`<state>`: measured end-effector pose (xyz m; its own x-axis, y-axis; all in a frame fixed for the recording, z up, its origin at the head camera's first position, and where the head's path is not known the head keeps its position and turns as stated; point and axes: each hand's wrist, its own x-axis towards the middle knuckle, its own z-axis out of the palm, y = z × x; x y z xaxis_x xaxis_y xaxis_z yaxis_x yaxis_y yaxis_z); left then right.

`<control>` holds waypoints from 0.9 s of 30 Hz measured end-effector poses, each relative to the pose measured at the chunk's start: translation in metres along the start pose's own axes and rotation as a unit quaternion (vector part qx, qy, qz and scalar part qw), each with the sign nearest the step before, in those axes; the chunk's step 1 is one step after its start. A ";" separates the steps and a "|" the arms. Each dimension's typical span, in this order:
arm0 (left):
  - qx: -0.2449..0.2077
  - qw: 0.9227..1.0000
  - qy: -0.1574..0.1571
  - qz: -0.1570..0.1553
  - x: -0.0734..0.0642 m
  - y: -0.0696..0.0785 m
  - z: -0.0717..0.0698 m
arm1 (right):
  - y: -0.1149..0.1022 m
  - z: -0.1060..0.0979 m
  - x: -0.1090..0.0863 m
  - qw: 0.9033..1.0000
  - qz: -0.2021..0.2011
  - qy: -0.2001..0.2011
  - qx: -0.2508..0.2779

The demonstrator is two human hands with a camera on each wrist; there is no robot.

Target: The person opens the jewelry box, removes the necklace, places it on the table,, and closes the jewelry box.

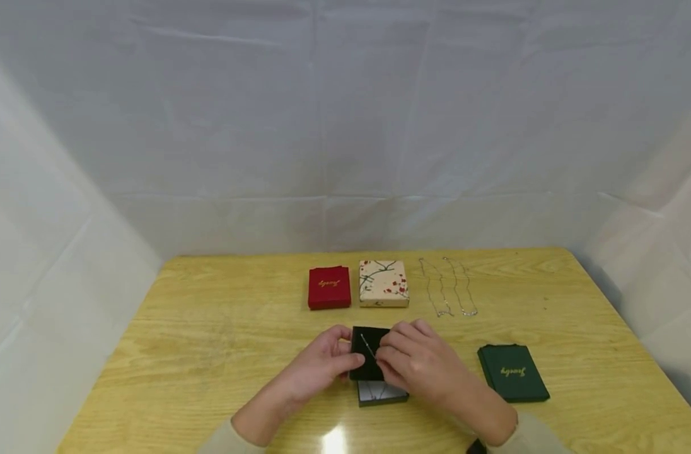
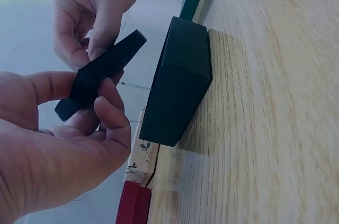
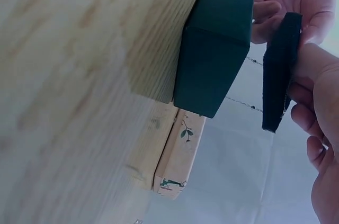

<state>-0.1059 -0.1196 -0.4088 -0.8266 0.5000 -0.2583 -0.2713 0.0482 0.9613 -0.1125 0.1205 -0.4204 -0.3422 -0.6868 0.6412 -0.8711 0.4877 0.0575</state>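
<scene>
A black foam pad (image 1: 361, 372) is held by my left hand (image 1: 321, 360), thumb on its face and fingers behind. On the pad lies a silver necklace (image 1: 368, 346), its bar slanting down toward my right hand (image 1: 416, 359). The right fingers are bunched at the pad's right side and pinch at the necklace, partly hiding it. Chain strands (image 2: 136, 86) hang behind the pad down toward an uncovered dark green box base (image 1: 384, 401), which stands on the table just below. Its pale inside shows chain in the head view.
A dark green lid (image 1: 516, 372) with gold lettering lies at right. Farther back sit a red jewelry box (image 1: 330, 288) and a cream floral box (image 1: 384, 284). To their right, two silver necklaces (image 1: 436, 287) are laid out on the wooden table (image 1: 220, 340). White sheeting (image 1: 345, 126) surrounds the table.
</scene>
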 end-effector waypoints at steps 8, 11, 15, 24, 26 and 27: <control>0.024 1.000 0.004 0.005 0.001 -0.001 0.003 | 0.004 -0.004 0.003 0.996 0.025 0.005 0.084; 0.031 0.999 0.003 0.008 0.001 -0.001 0.003 | 0.006 -0.006 0.004 0.994 0.035 -0.003 0.100; 0.035 0.999 0.000 0.009 0.000 -0.001 0.004 | 0.008 -0.008 0.005 0.995 0.038 -0.007 0.092; 0.048 0.999 -0.002 0.010 -0.001 -0.002 0.005 | 0.015 -0.012 0.012 0.996 0.026 0.017 0.086; 0.051 0.999 -0.004 0.009 -0.001 -0.002 0.005 | 0.017 -0.012 0.014 0.996 0.030 0.021 0.087; 0.051 0.999 -0.005 0.008 0.000 -0.002 0.005 | 0.018 -0.012 0.014 0.995 0.034 0.022 0.089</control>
<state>-0.1025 -0.1157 -0.4105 -0.8252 0.5101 -0.2426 -0.2066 0.1272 0.9701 -0.1289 0.1259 -0.4014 -0.3894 -0.6297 0.6722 -0.8968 0.4258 -0.1205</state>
